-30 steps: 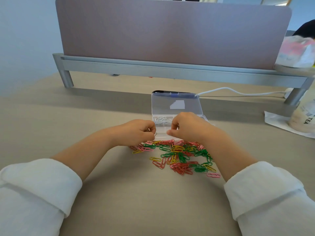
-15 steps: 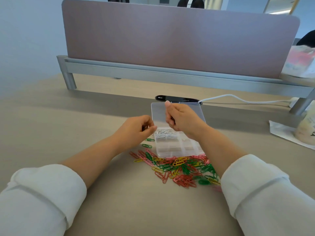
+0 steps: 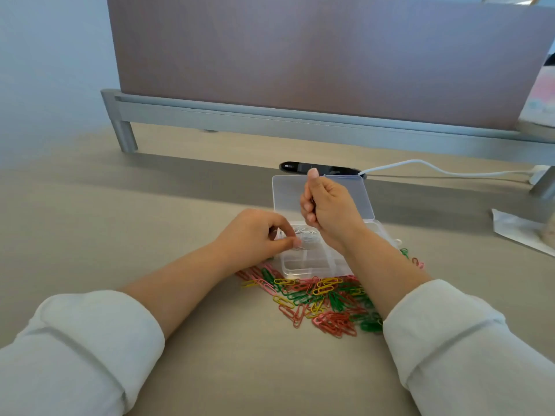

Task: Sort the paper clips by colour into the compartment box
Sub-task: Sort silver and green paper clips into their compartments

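- Paper clips (image 3: 324, 301), red, pink, yellow, green: lying heaped on the table (image 3: 210, 370) at 6 o'clock of the compartment box (image 3: 303, 264).
- White clips (image 3: 304, 235): sitting in its 11 o'clock compartment.
- Left hand (image 3: 255, 235): curling at the box's 9 o'clock; whether it is pinching anything cannot be told.
- Right hand (image 3: 327, 211): hovering curled above the box; what it is holding cannot be told.

One wide-angle camera, worn on the head, looks forward and down. The desk (image 3: 120, 235) lies close below it, and a divider panel (image 3: 300, 55) closes the far side.
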`<state>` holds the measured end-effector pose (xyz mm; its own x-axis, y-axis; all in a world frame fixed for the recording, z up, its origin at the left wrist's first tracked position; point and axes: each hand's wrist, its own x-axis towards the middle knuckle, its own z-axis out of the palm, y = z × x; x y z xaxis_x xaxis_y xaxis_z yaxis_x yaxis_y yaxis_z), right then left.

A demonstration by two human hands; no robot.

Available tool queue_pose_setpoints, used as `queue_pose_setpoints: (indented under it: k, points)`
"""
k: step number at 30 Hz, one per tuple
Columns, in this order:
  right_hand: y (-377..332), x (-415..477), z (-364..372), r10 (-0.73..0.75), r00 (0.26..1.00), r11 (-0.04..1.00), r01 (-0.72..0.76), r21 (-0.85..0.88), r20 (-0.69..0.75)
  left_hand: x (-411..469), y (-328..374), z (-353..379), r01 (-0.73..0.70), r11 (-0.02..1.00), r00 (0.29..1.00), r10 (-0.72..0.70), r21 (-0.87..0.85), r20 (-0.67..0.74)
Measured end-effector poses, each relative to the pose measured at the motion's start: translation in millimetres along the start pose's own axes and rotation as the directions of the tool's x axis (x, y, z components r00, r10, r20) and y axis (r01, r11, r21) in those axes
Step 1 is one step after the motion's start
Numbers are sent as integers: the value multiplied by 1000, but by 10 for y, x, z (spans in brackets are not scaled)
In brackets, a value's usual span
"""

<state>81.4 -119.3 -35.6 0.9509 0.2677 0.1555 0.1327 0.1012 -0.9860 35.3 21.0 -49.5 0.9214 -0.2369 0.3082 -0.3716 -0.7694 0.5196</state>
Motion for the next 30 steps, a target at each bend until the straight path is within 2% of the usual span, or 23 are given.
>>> queue_pose_setpoints:
  k: [2,6,13,21,30]
  points:
    - [5,-16,23,14,1000,1000,-14,-2,27,-21,-19,-51,41,999,999,-41,15,-2]
    - [27,-53,61,4,998,991,4,-131,61,-24,-27,-124,142,986,983,-151,93,102]
    - [33,-89,61,-45,990,973,74,-218,136,-38,-14,-136,198,980,947,-195,14,255]
    - [-7,-103,21,-6,979,970,56,-238,205,-27,7,-148,272,962,918,-268,26,293]
    - [27,-94,6,-13,979,967,65,-248,204,-20,11,-148,290,956,904,-287,39,319]
